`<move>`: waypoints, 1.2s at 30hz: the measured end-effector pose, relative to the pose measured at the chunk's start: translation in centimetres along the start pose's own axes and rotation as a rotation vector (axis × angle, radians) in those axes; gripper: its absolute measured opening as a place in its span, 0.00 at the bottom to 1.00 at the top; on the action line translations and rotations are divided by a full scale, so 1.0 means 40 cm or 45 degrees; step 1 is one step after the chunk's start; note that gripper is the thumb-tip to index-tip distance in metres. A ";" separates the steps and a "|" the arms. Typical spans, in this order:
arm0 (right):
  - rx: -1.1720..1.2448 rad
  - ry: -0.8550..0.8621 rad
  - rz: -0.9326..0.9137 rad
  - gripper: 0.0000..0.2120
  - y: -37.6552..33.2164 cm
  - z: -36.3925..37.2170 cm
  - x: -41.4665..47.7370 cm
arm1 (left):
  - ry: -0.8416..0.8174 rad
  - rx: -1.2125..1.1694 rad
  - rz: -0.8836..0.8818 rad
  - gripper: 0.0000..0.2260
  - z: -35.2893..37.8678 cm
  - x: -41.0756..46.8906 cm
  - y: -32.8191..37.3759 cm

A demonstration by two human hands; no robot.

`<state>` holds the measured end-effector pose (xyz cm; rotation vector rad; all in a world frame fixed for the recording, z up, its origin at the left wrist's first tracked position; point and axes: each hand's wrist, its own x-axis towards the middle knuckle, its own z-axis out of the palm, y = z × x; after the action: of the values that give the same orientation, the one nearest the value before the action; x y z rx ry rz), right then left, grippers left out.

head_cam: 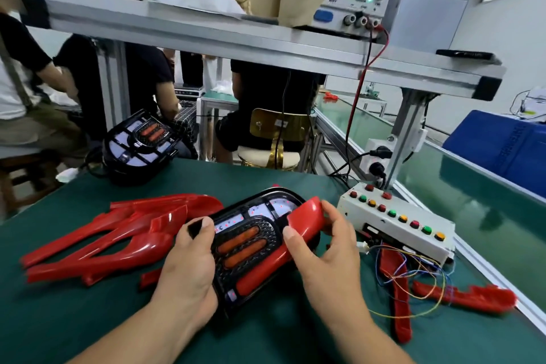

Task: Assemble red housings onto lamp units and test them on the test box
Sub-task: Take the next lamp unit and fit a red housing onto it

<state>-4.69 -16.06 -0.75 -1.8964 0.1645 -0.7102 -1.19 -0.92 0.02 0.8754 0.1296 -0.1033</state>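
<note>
Between the fingers: lamp unit, left hand clamped on its edge, right hand pinching red housing, looks half-on. Test box just past right fingers, not yet used; spare housings beyond left fingers.

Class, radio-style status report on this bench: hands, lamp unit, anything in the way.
Left hand grips lamp unit. Right hand holds red housing along its right edge, not fully seated. Spare housings left; loose wires before test box.
</note>
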 end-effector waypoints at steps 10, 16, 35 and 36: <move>-0.063 -0.297 -0.058 0.30 0.026 -0.016 0.019 | 0.021 0.077 0.081 0.08 -0.017 0.012 0.000; -0.003 -0.327 -0.009 0.22 0.037 -0.028 0.032 | 0.014 0.094 0.155 0.06 -0.030 0.029 0.008; 0.270 -0.267 0.206 0.16 0.037 -0.014 0.032 | -0.002 0.288 0.390 0.04 -0.042 0.037 -0.006; 0.389 -0.262 0.261 0.16 0.037 -0.018 0.037 | -0.016 0.275 0.389 0.04 -0.042 0.039 -0.006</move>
<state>-3.58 -17.88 -1.27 -1.6195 0.1105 -0.3749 0.20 0.16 -1.47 1.0998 -0.0286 0.1655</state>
